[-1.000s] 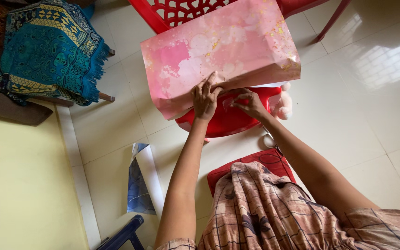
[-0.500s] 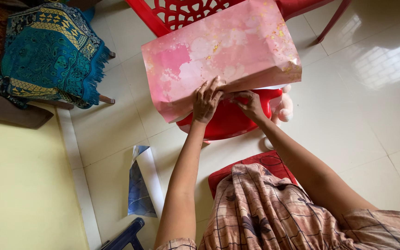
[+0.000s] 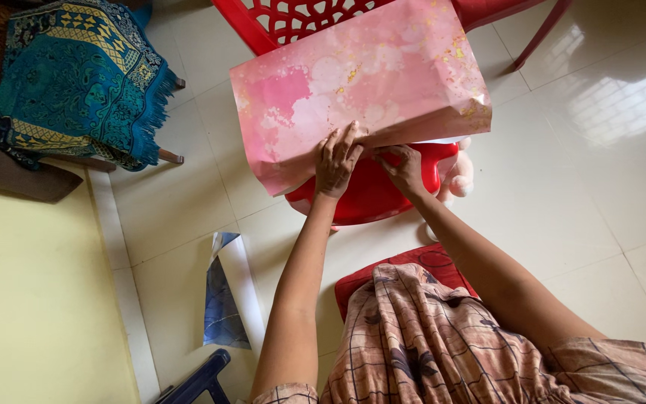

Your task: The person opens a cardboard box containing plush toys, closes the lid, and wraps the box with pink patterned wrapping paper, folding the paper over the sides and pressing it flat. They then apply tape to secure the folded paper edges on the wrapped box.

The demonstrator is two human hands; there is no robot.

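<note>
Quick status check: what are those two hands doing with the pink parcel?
Left hand flat on pink wrapped parcel, pressing its edge. Right hand at same edge. Parcel rests on red chair. Nothing blocking.

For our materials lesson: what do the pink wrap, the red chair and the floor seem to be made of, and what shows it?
Wrap: probably paper, slightly glossy, pink marbling with gold flecks; it creases sharply where the left hand and right hand press it.
Chair: likely moulded plastic, smooth and shiny, with a pierced back.
Floor: seemingly glazed tiles; grout lines and window reflections.
</note>
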